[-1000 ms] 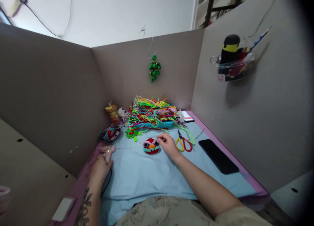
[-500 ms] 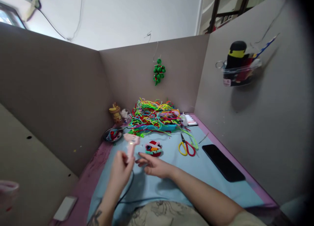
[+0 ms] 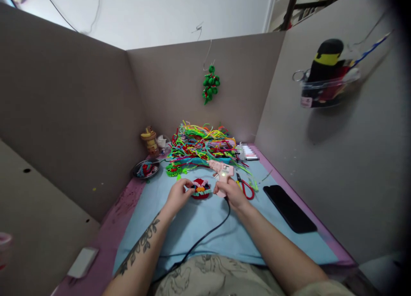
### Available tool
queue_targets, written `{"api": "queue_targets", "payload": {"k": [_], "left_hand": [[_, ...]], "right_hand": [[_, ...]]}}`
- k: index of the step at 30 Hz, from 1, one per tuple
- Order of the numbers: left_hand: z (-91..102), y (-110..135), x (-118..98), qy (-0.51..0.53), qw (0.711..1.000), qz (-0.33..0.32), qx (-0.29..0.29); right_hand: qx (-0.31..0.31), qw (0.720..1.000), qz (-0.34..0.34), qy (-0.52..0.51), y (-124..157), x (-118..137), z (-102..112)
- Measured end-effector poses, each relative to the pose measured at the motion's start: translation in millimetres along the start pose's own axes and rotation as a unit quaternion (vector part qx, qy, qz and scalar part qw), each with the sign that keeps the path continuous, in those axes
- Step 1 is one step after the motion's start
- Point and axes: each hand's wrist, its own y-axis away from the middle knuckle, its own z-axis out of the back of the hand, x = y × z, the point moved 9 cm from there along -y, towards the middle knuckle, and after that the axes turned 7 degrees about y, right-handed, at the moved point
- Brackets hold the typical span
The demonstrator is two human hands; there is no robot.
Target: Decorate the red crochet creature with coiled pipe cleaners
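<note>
My right hand grips a pink glue gun by its handle, nozzle pointing left, with a small light glowing on it. Its black cord trails back over the blue mat toward me. My left hand pinches the left side of a small red fuzzy craft piece with pink, orange and teal trim, lying on the mat just left of the gun.
A heap of coloured pipe cleaners lies at the back, with a green piece and a small dish to its left. Yellow-red scissors and a black phone lie right. Grey partitions surround the blue mat.
The glue gun was lifted from the left edge by my left hand, then passed to my right hand. My left hand has now moved onto the red craft piece.
</note>
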Motion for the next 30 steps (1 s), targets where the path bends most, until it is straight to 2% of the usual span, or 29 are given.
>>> {"api": "queue_targets", "payload": {"k": [2, 6, 11, 20, 24, 30], "left_hand": [[-8.9, -2.2, 3.6, 0.002, 1.0, -0.004, 0.007], [-19.4, 5.1, -5.5, -0.023, 0.999, -0.033, -0.008], [-19.3, 8.9, -9.1, -0.092, 0.995, -0.016, -0.029], [-29.7, 4.5, -4.9, -0.162, 0.987, 0.011, -0.007], [-30.0, 2.9, 0.4, -0.136, 0.99, 0.03, -0.001], [-23.8, 1.4, 16.8, 0.04, 0.997, 0.066, -0.031]], "right_hand": [[0.036, 0.999, -0.02, 0.028, 2.2, -9.4, 0.8], [0.093, 0.993, -0.042, 0.057, 5.8, -24.0, -5.5], [0.089, 0.994, -0.051, 0.025, 3.0, -26.3, -7.4], [0.115, 0.991, -0.048, 0.048, 4.2, -29.7, -14.1], [0.119, 0.991, -0.04, 0.053, 3.7, -31.3, -13.3], [0.136, 0.984, -0.038, 0.109, 5.8, -31.3, -11.9]]}}
